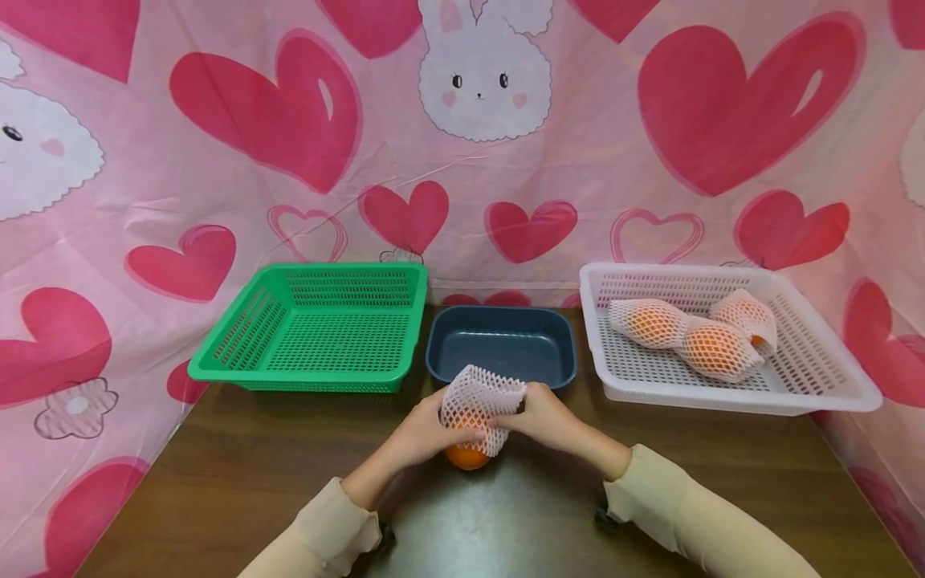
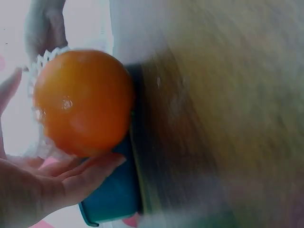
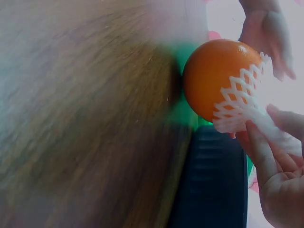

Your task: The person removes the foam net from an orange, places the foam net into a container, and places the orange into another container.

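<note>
In front of me on the table, an orange [image 1: 468,458] sits partly inside a white foam net sleeve [image 1: 473,391]. Its lower part is bare, and the net's loose end rises above it. My left hand [image 1: 421,432] holds the orange from the left, with the thumb across the front of the net. On the other side, my right hand [image 1: 548,419] pinches the net between thumb and fingers, as the right wrist view shows too. From the left wrist, the bare face of the orange [image 2: 85,104] is large, with the left fingers [image 2: 92,178] beneath it.
A dark blue tray [image 1: 503,311] lies just beyond the hands. To the left stands a green basket [image 1: 303,375] with nothing visible inside. At the right, a white basket [image 1: 723,395] contains several net-wrapped oranges [image 1: 715,348]. A pink heart-patterned cloth [image 1: 462,172] hangs behind the table.
</note>
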Demonstrator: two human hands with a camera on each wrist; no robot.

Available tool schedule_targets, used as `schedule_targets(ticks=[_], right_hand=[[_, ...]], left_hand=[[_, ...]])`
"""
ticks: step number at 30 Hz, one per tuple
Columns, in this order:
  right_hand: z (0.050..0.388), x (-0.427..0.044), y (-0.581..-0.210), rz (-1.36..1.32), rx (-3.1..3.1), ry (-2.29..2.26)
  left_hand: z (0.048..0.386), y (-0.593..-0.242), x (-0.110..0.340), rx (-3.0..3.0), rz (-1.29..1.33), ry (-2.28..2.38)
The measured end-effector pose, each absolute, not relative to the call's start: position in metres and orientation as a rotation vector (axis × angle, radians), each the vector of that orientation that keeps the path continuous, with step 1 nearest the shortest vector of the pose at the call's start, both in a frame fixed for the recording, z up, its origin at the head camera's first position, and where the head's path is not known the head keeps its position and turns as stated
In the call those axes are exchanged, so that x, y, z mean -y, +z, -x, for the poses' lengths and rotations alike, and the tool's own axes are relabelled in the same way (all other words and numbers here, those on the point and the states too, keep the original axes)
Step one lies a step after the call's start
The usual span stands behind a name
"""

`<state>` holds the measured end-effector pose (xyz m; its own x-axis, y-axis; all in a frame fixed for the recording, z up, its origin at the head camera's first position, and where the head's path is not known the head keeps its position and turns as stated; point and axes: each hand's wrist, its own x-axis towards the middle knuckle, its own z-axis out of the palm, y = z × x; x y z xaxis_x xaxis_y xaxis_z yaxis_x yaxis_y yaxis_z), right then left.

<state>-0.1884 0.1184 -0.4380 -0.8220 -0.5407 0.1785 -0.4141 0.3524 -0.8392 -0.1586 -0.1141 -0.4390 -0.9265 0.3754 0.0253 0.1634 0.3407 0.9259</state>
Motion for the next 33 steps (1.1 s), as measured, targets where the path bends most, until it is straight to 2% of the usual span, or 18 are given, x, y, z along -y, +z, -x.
schedule_targets(ticks=[25,33], right_hand=[[0.199,-0.101,-0.422,0.795,-2.203,-1.699],[0.211,-0.107,-0.419,0.667,-2.192,-1.81]], left_hand=[[0.162,-0.445,0.121,-2.276,-0.649,1.557],[0.16,-0.445,0.122,-2.324,-0.535,1.493]])
